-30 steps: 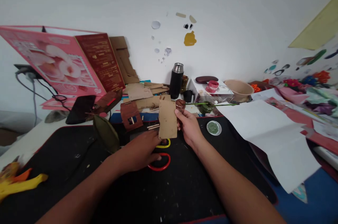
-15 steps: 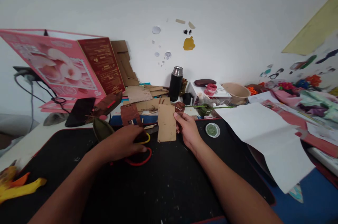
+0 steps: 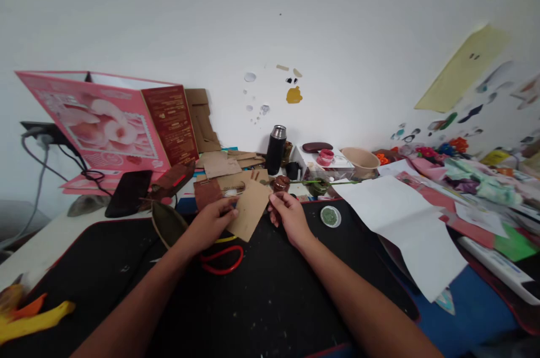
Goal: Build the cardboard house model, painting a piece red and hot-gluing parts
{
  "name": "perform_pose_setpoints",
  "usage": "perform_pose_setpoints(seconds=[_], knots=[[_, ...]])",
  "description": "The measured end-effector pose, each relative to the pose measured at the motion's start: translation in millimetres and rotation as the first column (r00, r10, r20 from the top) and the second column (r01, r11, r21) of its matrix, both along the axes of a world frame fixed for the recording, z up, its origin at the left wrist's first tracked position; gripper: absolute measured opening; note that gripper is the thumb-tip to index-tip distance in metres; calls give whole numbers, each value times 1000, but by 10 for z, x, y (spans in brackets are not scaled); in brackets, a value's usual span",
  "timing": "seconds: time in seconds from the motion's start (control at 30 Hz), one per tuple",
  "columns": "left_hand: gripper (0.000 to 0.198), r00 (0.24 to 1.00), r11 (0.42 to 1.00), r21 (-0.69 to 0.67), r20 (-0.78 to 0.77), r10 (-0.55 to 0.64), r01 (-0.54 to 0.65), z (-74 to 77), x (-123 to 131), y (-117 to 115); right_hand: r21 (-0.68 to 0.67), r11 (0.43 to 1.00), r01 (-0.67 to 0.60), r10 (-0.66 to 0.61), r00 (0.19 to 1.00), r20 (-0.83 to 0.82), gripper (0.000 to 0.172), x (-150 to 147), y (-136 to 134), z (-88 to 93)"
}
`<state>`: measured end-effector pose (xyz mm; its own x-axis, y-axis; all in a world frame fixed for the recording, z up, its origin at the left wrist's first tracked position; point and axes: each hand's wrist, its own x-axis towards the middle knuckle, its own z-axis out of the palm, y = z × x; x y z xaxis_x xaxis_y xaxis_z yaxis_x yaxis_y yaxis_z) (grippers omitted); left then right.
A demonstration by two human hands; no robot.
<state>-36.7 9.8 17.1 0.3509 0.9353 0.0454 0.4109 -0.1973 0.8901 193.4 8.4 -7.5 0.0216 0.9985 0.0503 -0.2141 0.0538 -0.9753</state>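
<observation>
A tan rectangle of cardboard (image 3: 250, 213) is held tilted above the black mat (image 3: 270, 301). My left hand (image 3: 212, 224) pinches its left edge between thumb and fingers. At its upper right corner, my right hand (image 3: 290, 217) is closed with thumb and fingertips on the edge. Below my left hand lie scissors, showing a red handle loop (image 3: 223, 261) and part of a yellow one; my left hand and forearm hide the rest. An olive-green leaf-shaped piece (image 3: 167, 223) lies left of my left hand.
Behind my hands are cardboard scraps (image 3: 219, 165), a black thermos (image 3: 276, 150) and a brown jar (image 3: 281, 184). A small dish of green paste (image 3: 331, 216) and white paper (image 3: 405, 223) lie right. A pink box (image 3: 113, 127) stands left, near a phone (image 3: 129, 193).
My left hand has moved from the scissors to the cardboard and taken its left edge. The cardboard has turned from upright to slanted. The head view has tilted up and shifted right.
</observation>
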Motion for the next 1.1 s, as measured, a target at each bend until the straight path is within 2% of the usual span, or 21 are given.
perform_pose_setpoints(seconds=[0.1, 0.2, 0.3, 0.4, 0.57, 0.73, 0.8, 0.97, 1.03, 1.1], knots=[[46, 992, 992, 32, -46, -118, 119, 67, 7, -43, -33, 999, -24, 27, 997, 78, 52, 127, -57, 26], [39, 974, 975, 82, -112, -195, 204, 66, 131, -125, -76, 995, -66, 83, 965, 247, 51, 282, -169, 42], [41, 971, 976, 95, -160, -178, 194, 18, 241, -184, -142, 982, -121, 167, 910, 380, 48, 443, -286, 46], [45, 970, 971, 164, -196, -140, 173, -53, 279, -214, -183, 979, -90, 164, 882, 443, 48, 591, -359, 49], [78, 881, 897, 299, -442, -172, 325, -174, 315, -266, -201, 979, 29, 66, 891, 448, 51, 725, -392, 2], [68, 814, 873, 288, -551, -186, 394, -174, 346, -293, -169, 986, -4, 88, 865, 494, 50, 707, -405, -62], [66, 801, 869, 281, -568, -191, 407, -146, 330, -292, -131, 991, -32, 103, 803, 587, 42, 704, -426, -37], [64, 788, 866, 286, -589, -179, 411, -124, 271, -278, -63, 995, -72, 92, 548, 831, 23, 775, -501, 83], [63, 788, 865, 288, -590, -178, 411, -141, 259, -270, -50, 997, -62, 75, 507, 859, 19, 809, -530, 112], [62, 789, 866, 286, -587, -180, 411, -159, 254, -262, -17, 999, -43, 36, 503, 863, 20, 820, -563, 132]])
